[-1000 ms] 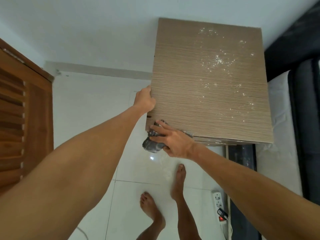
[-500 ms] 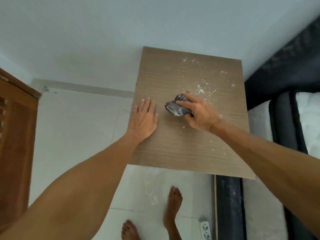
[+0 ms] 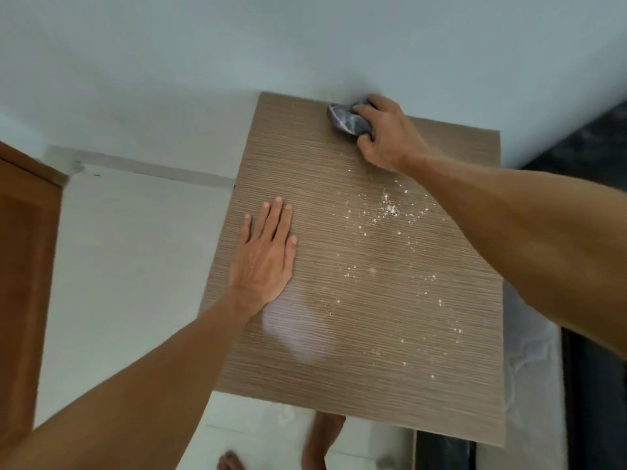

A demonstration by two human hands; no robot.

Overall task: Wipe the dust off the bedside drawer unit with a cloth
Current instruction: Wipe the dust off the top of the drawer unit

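The bedside drawer unit (image 3: 339,351) shows its brown wood-grain top, seen from above. White dust specks (image 3: 390,208) lie scattered over its middle and right side. My right hand (image 3: 386,134) grips a bunched dark grey cloth (image 3: 346,120) and presses it on the far edge of the top, close to the wall. My left hand (image 3: 264,256) lies flat, fingers apart, on the left part of the top. A pale smear (image 3: 298,330) marks the near middle of the surface.
A white wall (image 3: 305,45) runs behind the unit. A brown wooden door (image 3: 23,283) stands at the left. White floor tiles (image 3: 129,266) lie left of the unit, and my bare feet (image 3: 322,439) are below its front edge. A dark bed (image 3: 593,385) with a white mattress is at the right.
My right hand moved with the cloth from the front corner, across the middle, to the far edge by the wall. My left hand shifted from the unit's left edge to lie flat on top.
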